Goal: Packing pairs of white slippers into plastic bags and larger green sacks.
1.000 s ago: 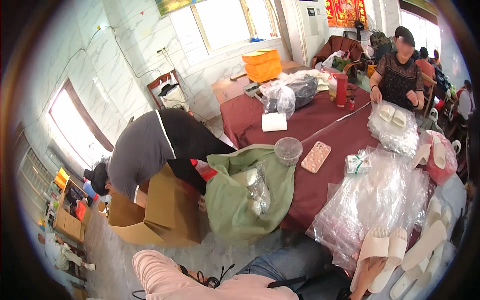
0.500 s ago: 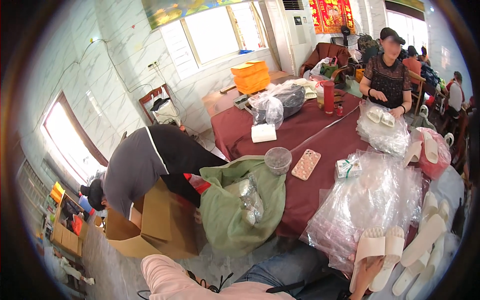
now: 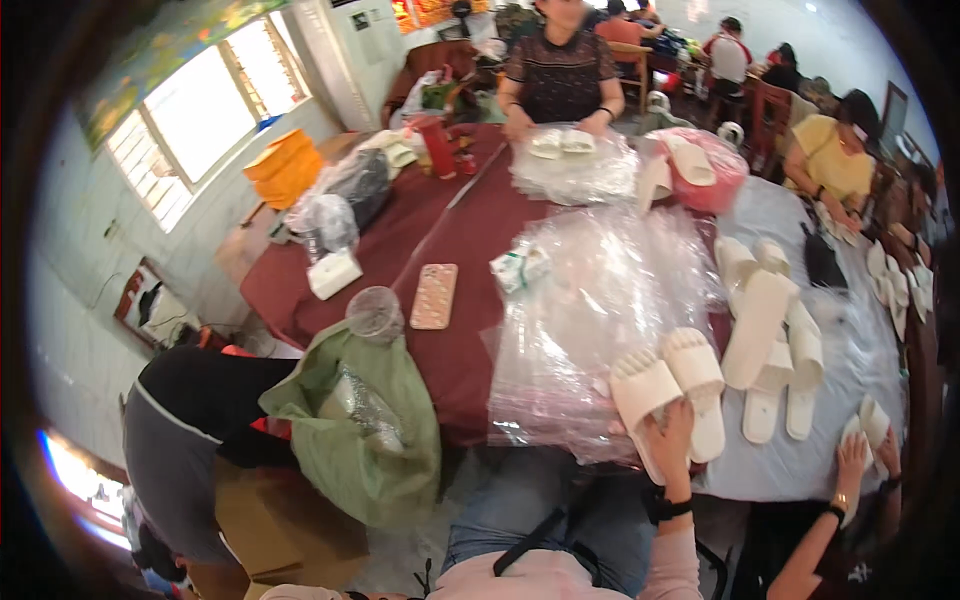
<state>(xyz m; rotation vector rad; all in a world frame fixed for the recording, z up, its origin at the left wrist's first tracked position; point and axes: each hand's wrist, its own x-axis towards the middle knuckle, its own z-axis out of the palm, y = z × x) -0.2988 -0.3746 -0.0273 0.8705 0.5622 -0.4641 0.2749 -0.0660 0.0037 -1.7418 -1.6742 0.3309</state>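
Note:
At the front edge of the plastic bags, my right hand (image 3: pixel 672 440) is closed on a pair of cream open-toed slippers (image 3: pixel 696 366). Its fingers show between the two slippers and are partly hidden behind them. Under and beside the pair lies a broad stack of clear plastic bags (image 3: pixel 590 300), with a small white and green box (image 3: pixel 518 270) on its far left part. More cream slippers (image 3: pixel 760 330) are heaped just to the right on a pale sheet. Only a bit of my left sleeve shows at the lower edge; the left hand is out of view.
A green sack (image 3: pixel 400 460) with shiny packets hangs at the table's left corner, near a cardboard box (image 3: pixel 300 525) and a bending person. A phone (image 3: pixel 434 296) and clear tub (image 3: pixel 375 314) lie on the maroon cloth. At right, a co-worker's hands (image 3: pixel 860 458) hold slippers.
The view has swung to the right, bringing in co-workers on that side. My right hand still holds the slipper pair, and more of its wrist and forearm shows. The left sleeve has nearly left the picture.

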